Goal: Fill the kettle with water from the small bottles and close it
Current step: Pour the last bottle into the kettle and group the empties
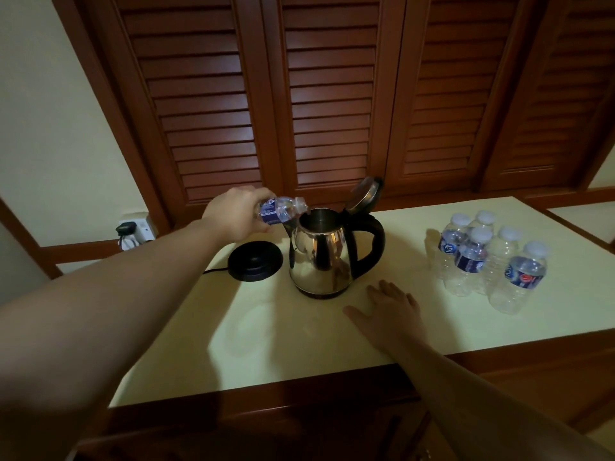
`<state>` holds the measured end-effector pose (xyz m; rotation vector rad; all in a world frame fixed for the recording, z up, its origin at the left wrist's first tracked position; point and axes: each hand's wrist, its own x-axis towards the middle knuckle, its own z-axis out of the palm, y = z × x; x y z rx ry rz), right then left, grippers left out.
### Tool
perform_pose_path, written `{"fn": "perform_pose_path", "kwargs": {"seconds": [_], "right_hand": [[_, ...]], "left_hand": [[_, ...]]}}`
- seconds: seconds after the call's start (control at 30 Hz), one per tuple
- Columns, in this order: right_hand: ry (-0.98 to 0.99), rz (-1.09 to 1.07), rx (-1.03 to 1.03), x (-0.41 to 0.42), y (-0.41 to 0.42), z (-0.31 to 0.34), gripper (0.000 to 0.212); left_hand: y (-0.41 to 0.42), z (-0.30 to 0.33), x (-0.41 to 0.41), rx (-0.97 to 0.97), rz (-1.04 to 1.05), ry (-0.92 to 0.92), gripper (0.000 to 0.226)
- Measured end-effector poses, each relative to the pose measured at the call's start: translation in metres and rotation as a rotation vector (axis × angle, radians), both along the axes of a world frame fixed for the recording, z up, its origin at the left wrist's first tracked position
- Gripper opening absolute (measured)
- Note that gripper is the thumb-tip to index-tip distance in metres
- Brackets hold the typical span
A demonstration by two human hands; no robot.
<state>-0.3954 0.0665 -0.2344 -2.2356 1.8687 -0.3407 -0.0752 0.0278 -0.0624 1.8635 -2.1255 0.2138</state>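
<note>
A steel kettle [319, 257] with a black handle stands on the pale counter [299, 334], its lid [364, 194] hinged up and open. My left hand [238, 216] grips a small water bottle [281, 209] with a blue label, tipped sideways so that its mouth sits at the kettle's left rim. My right hand [391, 311] lies flat on the counter in front of the kettle, fingers spread, holding nothing. Several capped small bottles [489, 261] stand in a cluster at the right.
The kettle's black base [255, 261] with its cord lies just left of the kettle. A wall socket with a plug [131, 232] is at the far left. Brown louvred doors [329, 101] rise behind the counter, and a wooden edge runs along its front.
</note>
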Motion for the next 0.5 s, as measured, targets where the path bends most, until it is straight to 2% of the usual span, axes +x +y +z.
{"fn": "perform_pose_path", "kwargs": {"seconds": [0.17, 0.5], "right_hand": [[-0.011, 0.003, -0.017, -0.001, 0.002, 0.001, 0.084], [-0.026, -0.003, -0.011, -0.001, 0.005, 0.005, 0.083]], "left_hand": [[0.001, 0.006, 0.000, 0.012, -0.003, -0.110, 0.065], [0.003, 0.018, -0.001, -0.011, -0.036, -0.185, 0.061]]}}
